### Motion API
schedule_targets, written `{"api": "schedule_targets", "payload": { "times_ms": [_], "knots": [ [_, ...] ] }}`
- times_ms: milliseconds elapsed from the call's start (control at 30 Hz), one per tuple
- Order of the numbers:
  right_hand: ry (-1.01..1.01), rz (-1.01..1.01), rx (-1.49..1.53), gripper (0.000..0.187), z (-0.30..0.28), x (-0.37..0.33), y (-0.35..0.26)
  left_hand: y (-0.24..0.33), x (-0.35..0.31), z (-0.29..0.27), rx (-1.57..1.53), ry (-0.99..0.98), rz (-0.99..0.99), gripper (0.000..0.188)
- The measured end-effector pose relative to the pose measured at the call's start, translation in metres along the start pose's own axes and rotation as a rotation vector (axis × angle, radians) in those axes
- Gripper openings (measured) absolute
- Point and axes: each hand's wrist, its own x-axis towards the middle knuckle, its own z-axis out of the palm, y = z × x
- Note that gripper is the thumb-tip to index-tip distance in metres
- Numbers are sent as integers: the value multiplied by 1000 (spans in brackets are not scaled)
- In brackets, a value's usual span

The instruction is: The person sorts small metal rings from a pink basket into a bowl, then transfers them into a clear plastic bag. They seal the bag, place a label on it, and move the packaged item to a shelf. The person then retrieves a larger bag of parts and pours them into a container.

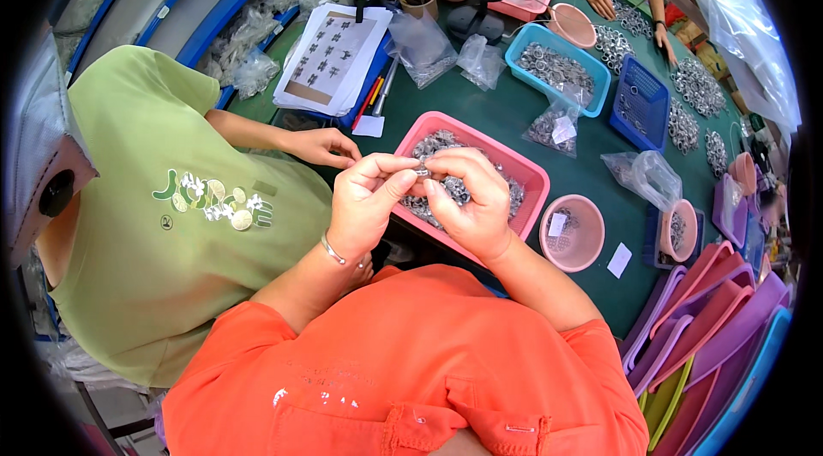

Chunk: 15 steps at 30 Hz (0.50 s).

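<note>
Both my hands meet over a pink basket (533, 171) filled with small grey metal parts (439, 143). My left hand (370, 197), with a silver bangle on the wrist, pinches a small metal piece (421, 171) between thumb and forefinger. Opposite it, my right hand (473, 199) has its thumb and fingers closed at the same piece. The piece is too small and too covered by fingertips to name more exactly. Just right of the basket stands a round pink bowl (585, 255) with a few parts and a white slip inside.
A co-worker in a green shirt (214, 225) sits close at my left, one hand (321, 146) by the basket. Farther off are a light-blue basket (517, 43), a dark-blue basket (641, 117), ring piles (699, 87) and another person's hands (600, 2). Stacked colourful trays (703, 319) stand at right.
</note>
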Motion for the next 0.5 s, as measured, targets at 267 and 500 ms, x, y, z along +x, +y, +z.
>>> {"api": "schedule_targets", "payload": {
  "times_ms": [267,500],
  "knots": [
    [-6,8,59,10,13,0,14,-2,-1,-11,16,41,-24,14],
    [-17,24,37,10,11,-2,19,-12,2,-12,-15,57,-36,13]
  ]
}}
